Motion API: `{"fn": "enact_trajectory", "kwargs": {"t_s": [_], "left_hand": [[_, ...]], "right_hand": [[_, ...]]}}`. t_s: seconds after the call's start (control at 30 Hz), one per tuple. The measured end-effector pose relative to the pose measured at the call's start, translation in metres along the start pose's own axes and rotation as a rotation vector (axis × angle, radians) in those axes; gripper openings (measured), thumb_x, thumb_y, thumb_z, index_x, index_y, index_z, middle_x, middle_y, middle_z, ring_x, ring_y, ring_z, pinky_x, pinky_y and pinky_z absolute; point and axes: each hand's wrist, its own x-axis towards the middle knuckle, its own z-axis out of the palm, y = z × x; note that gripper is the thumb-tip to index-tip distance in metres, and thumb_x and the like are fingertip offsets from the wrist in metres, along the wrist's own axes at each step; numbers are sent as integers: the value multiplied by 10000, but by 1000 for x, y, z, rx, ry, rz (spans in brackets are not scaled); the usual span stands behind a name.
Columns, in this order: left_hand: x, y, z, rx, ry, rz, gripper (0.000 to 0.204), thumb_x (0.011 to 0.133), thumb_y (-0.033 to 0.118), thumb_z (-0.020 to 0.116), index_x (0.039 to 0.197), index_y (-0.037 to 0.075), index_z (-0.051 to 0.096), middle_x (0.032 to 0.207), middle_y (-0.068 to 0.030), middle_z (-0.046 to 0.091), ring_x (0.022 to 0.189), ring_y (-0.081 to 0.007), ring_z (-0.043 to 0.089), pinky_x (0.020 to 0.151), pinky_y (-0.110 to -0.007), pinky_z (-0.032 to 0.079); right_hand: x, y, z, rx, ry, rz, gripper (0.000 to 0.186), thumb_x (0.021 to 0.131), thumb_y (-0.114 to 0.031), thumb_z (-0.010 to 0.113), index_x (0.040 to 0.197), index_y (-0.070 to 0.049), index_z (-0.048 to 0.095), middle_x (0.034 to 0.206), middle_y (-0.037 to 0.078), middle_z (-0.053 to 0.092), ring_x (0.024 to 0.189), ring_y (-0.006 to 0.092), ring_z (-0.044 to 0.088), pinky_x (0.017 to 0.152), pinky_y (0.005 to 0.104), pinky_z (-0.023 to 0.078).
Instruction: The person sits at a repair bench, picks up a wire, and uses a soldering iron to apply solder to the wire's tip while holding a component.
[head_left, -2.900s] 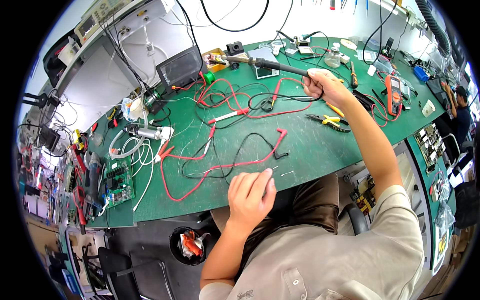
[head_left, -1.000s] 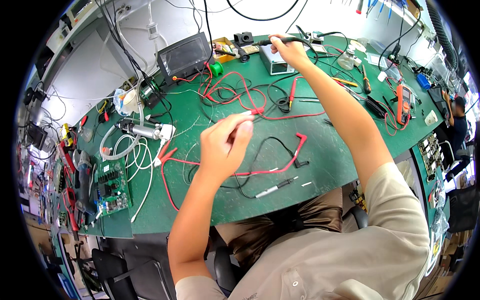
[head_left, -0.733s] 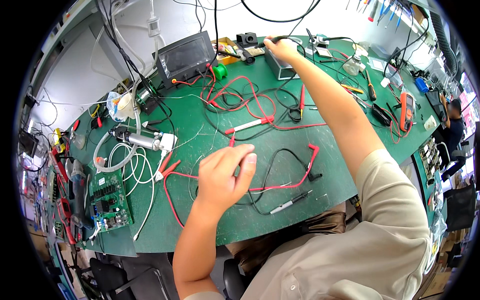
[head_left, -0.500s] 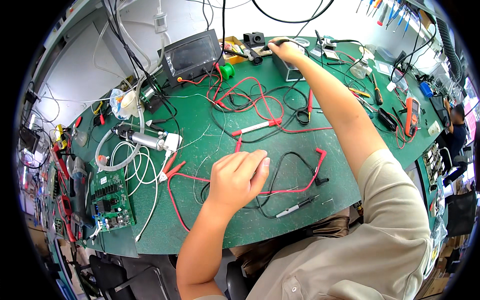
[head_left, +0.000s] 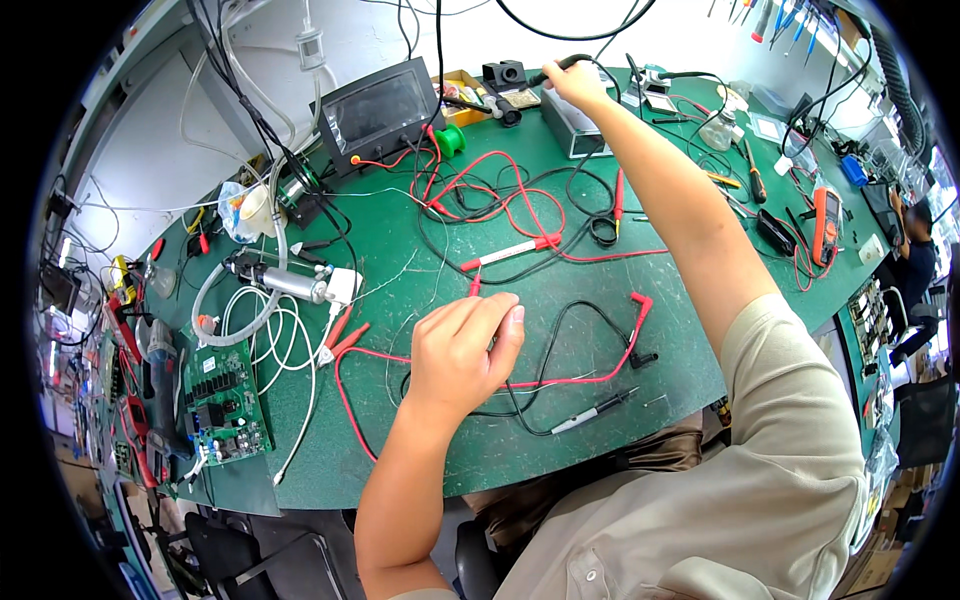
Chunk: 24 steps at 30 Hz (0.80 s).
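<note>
My right hand (head_left: 577,84) reaches to the back of the green bench, closed around a black soldering iron (head_left: 550,72) with a cord. The iron is over the area between a small open tray (head_left: 522,98) and a grey metal box (head_left: 580,138). My left hand (head_left: 460,350) is above the middle of the bench, fingers curled with the thumb alongside; whatever they hold is hidden. A red tip (head_left: 475,284) shows just beyond its knuckles. A red test lead (head_left: 375,352) runs behind this hand, and a black-and-grey probe (head_left: 592,412) lies to its right.
A dark-screened monitor (head_left: 378,108) and a green wire spool (head_left: 451,141) stand at the back. Tangled red and black leads (head_left: 500,190) cover the centre. A green circuit board (head_left: 226,408) lies left, an orange multimeter (head_left: 826,226) right. Another person (head_left: 915,255) sits at far right.
My right hand and the soldering iron have lifted slightly from near the small tray. My left hand keeps its curled pose, shifting a little left. The view has tilted slightly.
</note>
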Motion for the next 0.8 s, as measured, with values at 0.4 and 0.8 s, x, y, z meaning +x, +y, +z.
{"fn": "enact_trajectory", "kwargs": {"t_s": [0.4,0.8], "left_hand": [[4,-1,3,-9,16,3,99,861,6,731,953,12,694,741,-107,681,610,-245,659,563,-343,518],[3,-6,3,25,32,-4,63,887,36,722,947,16,715,779,-110,700,607,-223,656,556,-332,514]], "right_hand": [[24,21,11,241,75,366,395,935,-382,609,833,-26,743,765,58,767,593,112,640,570,284,521],[32,34,5,-196,88,10,507,836,-492,591,620,-55,728,650,157,713,715,275,734,747,391,575]]}}
